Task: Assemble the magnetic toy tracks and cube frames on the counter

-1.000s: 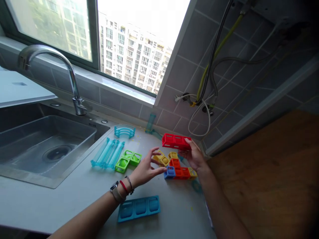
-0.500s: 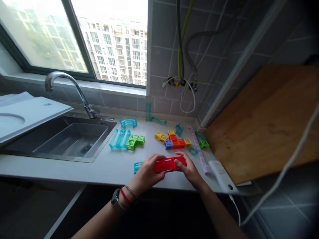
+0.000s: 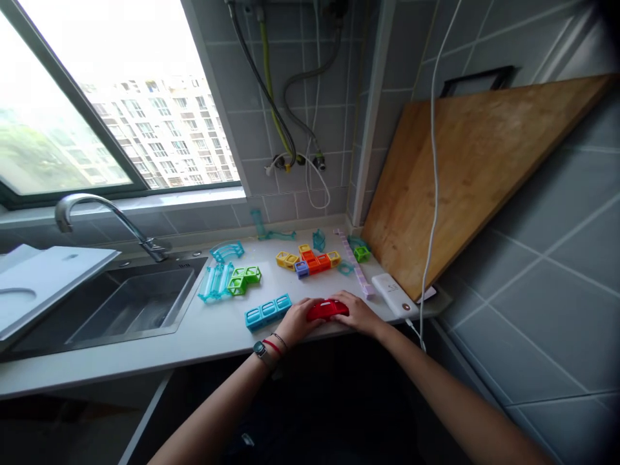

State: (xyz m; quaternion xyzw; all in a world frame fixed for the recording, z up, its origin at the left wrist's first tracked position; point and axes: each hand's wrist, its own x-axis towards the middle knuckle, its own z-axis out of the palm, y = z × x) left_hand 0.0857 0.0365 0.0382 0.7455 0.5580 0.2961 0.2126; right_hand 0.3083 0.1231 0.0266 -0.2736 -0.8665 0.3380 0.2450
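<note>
Both hands grip a red three-cell block near the counter's front edge. My left hand holds its left end; my right hand covers its right end. Their fingers are curled round it. Just left of them lies a blue three-cell block. Behind, on the counter, sits a joined cluster of yellow, orange and blue cube blocks. Further left are green cube blocks and clear teal track pieces.
A steel sink with a curved faucet fills the left. A wooden board leans on the right wall. A white power bank with a cable lies at the counter's right. Hoses and wires hang in the corner.
The red block has come from above the cube cluster down to the counter's front edge, now held by both hands. My view has pulled back and swung right.
</note>
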